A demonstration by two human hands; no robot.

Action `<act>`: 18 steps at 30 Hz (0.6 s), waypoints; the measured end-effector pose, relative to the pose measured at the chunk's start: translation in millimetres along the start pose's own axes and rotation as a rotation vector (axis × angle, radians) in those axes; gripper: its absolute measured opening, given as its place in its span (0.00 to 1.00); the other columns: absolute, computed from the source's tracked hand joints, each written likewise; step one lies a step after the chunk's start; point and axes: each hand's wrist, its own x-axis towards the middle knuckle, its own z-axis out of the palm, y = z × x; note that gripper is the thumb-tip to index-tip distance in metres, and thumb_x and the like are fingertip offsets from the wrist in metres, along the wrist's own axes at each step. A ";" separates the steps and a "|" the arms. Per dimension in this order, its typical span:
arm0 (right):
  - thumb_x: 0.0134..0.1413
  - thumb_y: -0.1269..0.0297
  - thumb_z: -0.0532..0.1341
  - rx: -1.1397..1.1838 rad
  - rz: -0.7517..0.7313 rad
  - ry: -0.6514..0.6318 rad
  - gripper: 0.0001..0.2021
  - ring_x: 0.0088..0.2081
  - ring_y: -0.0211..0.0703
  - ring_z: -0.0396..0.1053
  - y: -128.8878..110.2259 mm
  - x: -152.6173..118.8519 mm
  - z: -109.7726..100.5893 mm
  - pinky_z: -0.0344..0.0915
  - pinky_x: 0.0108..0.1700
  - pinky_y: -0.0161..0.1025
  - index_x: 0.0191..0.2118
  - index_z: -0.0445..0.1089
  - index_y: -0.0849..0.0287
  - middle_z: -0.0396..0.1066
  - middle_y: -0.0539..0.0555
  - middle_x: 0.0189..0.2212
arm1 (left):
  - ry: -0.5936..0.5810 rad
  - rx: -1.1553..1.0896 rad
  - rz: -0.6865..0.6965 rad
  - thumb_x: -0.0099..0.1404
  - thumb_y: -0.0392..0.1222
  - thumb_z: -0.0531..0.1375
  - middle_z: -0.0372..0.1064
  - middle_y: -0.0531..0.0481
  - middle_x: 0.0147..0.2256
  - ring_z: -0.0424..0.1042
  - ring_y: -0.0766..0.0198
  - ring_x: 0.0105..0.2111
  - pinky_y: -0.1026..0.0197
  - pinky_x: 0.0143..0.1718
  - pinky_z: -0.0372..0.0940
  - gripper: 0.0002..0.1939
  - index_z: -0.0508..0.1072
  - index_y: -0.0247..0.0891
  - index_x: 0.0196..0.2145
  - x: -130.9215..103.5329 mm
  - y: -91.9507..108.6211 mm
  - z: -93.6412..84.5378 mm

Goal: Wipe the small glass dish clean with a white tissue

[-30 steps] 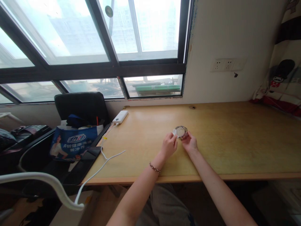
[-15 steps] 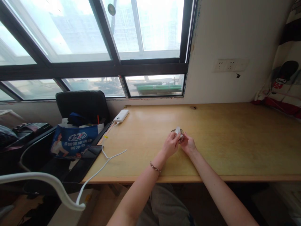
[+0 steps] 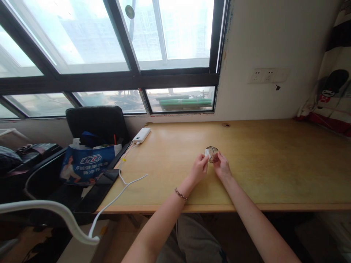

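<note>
Between my hands, over the middle of the desk (image 3: 246,171), is a small round glassy piece (image 3: 212,149) with a dark, shiny rim; I cannot make out its kind. My right hand (image 3: 222,167) grips it by the right edge, fingers closed. A white tissue-like wad (image 3: 207,152) is pinched in my left hand (image 3: 199,166) and pressed against the left side of the round piece. Both forearms reach in over the desk's front edge, and a braided bracelet (image 3: 181,194) circles my left wrist.
A white power bank (image 3: 141,135) with a white cable (image 3: 134,181) lies on the desk's left side. Beyond that edge, a blue printed bag (image 3: 90,164) sits on a black chair (image 3: 95,120). A thick white curved tube (image 3: 55,206) crosses the lower left.
The round piece has turned so that more of its face shows, and it sits slightly further right. My right hand has shifted a little up and right. The tissue-like wad stays in my left fingers.
</note>
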 end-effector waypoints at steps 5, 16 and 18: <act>0.43 0.67 0.61 0.012 0.000 0.054 0.03 0.21 0.31 0.64 -1.5 2.9 -2.3 0.61 0.25 0.30 0.25 0.66 0.61 0.68 0.46 0.20 | -0.015 -0.025 0.048 0.60 0.33 0.46 0.58 0.46 0.31 0.60 0.65 0.32 0.63 0.34 0.59 0.12 0.65 0.36 0.40 -0.2 1.5 0.1; 0.49 0.68 0.55 0.061 0.061 0.105 0.07 0.19 0.32 0.63 -9.1 5.1 -5.5 0.62 0.23 0.31 0.23 0.64 0.58 0.66 0.45 0.17 | -0.016 0.138 0.060 0.60 0.33 0.45 0.58 0.45 0.32 0.60 0.64 0.34 0.60 0.36 0.60 0.16 0.63 0.35 0.45 -2.4 1.9 -0.3; 0.49 0.68 0.55 0.062 0.074 0.090 0.06 0.19 0.32 0.62 -8.2 5.1 -6.4 0.62 0.23 0.31 0.23 0.64 0.58 0.66 0.45 0.17 | -0.018 0.123 0.105 0.60 0.32 0.45 0.59 0.44 0.34 0.60 0.63 0.36 0.59 0.38 0.59 0.18 0.61 0.36 0.48 -2.7 4.4 0.5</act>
